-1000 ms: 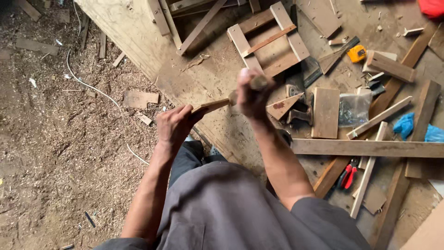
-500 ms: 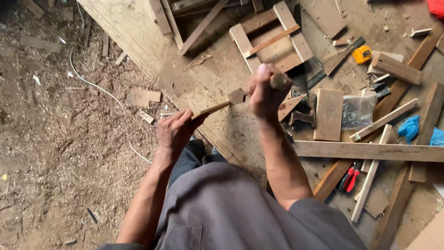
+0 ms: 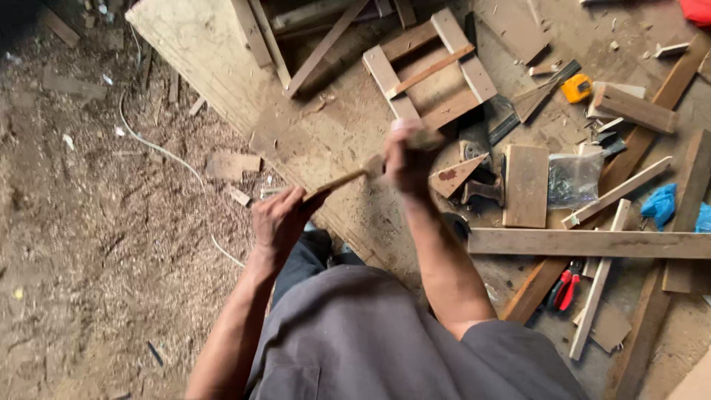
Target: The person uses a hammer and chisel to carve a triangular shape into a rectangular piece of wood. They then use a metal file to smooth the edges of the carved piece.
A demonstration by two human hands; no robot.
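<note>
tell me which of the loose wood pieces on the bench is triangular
The small wedge-shaped offcut just right of the right hand. The flat board beside it is rectangular.

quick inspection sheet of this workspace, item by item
surface: wooden board, dusty, chips on it
job's things: thin wooden stick held between both hands
clutter: small wooden frame, offcuts, long plank, yellow tape measure, red-handled pliers, clear plastic bag, blue item
grippers: left hand grips stick's near end; right hand blurred, closed at its far end
cables: white cord on ground
surroundings: sawdust-covered floor
</note>
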